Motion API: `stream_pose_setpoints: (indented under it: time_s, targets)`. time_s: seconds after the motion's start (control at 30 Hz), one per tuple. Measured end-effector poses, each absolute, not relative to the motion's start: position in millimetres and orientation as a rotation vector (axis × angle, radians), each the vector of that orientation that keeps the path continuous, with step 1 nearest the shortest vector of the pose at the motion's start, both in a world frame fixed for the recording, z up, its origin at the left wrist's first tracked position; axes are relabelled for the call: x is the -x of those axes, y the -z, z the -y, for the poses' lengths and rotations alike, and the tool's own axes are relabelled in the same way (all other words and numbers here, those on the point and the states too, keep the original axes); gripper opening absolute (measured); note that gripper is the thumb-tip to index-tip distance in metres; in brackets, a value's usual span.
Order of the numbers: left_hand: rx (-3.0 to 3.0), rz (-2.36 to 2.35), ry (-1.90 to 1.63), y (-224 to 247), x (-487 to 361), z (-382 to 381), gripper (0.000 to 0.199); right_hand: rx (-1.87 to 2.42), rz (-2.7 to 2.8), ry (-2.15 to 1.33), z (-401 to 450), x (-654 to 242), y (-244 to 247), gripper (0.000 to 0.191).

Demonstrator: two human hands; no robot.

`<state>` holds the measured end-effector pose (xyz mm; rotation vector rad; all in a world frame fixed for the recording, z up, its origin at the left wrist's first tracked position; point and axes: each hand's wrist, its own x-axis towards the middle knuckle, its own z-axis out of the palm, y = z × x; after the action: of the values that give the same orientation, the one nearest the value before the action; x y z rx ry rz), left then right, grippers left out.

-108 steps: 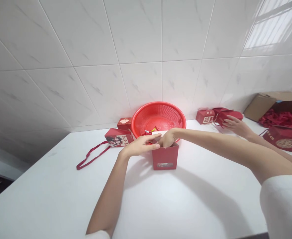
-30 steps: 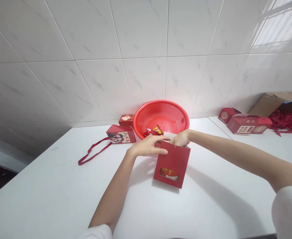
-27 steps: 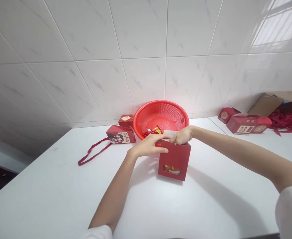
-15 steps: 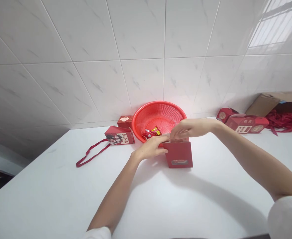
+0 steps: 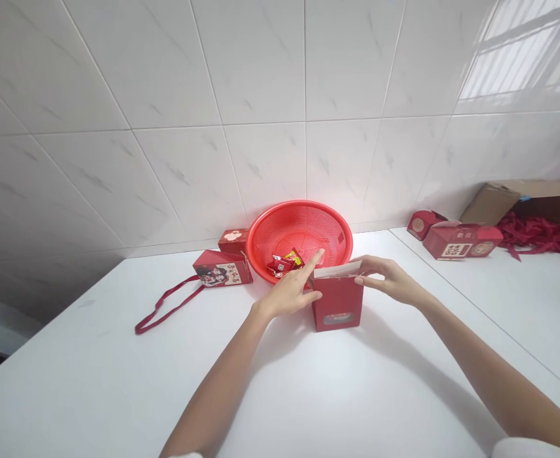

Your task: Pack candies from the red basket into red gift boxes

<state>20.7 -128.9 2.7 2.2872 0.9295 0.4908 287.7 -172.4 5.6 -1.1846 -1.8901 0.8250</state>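
A red paper gift box (image 5: 337, 304) stands upright on the white table, its top open and a small window low on its front. My left hand (image 5: 289, 294) is at the box's upper left edge, index finger stretched out and thumb apart, near the front panel. The fingers of my right hand (image 5: 388, 280) pinch the upper right rim of the box, thumb in front. Just behind is a red plastic colander (image 5: 303, 210) with a few wrapped snacks (image 5: 285, 262) in it. What is inside the box is mostly hidden.
Left of the colander lie a printed red box (image 5: 222, 270) with a ribbon handle (image 5: 158, 306) and a smaller red box (image 5: 232, 239). At the right are more red boxes (image 5: 461, 240) and a cardboard carton (image 5: 487, 202) with red ribbons (image 5: 541, 234). A tiled wall (image 5: 265, 162) borders the table.
My right hand has come up out of the box's opening and moved to its right rim. My left index finger has lifted and straightened. The view has shifted slightly.
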Motion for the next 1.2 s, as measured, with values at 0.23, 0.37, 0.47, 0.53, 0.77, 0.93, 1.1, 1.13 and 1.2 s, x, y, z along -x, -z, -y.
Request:
stream_pose_setpoints:
  time_s: [0.23, 0.37, 0.47, 0.53, 0.77, 0.93, 1.1, 1.13, 1.2]
  targets:
    - [-2.307, -0.798, -0.546, 9, -22, 124, 0.059, 1.207, 1.692, -0.722, 175, -274, 21, 0.034]
    - [-2.257, -0.780, -0.607, 16, -24, 125, 0.054, 1.189, 1.659, -0.626, 173, -267, 33, 0.033]
    - [-2.204, -0.756, -0.668, 21, -26, 126, 0.052, 1.161, 1.625, -0.582, 172, -263, 43, 0.030]
    - [-2.205, -0.756, -0.704, 25, -27, 127, 0.050, 1.147, 1.615, -0.550, 174, -261, 50, 0.030]
    - [-2.266, -0.816, -0.766, 35, -27, 130, 0.051, 1.146, 1.702, -0.676, 188, -260, 56, 0.049]
    - [-2.269, -0.825, -0.794, 37, -28, 130, 0.052, 1.204, 1.509, -0.629, 189, -249, 49, 0.039]
    - [-2.245, -0.842, -0.765, 36, -28, 131, 0.053, 1.193, 1.447, -0.530, 188, -239, 53, 0.029]
    - [-2.233, -0.846, -0.753, 35, -28, 131, 0.054, 1.187, 1.441, -0.523, 189, -238, 54, 0.029]
    - [-2.195, -0.843, -0.741, 34, -29, 132, 0.055, 1.179, 1.429, -0.524, 189, -238, 56, 0.028]
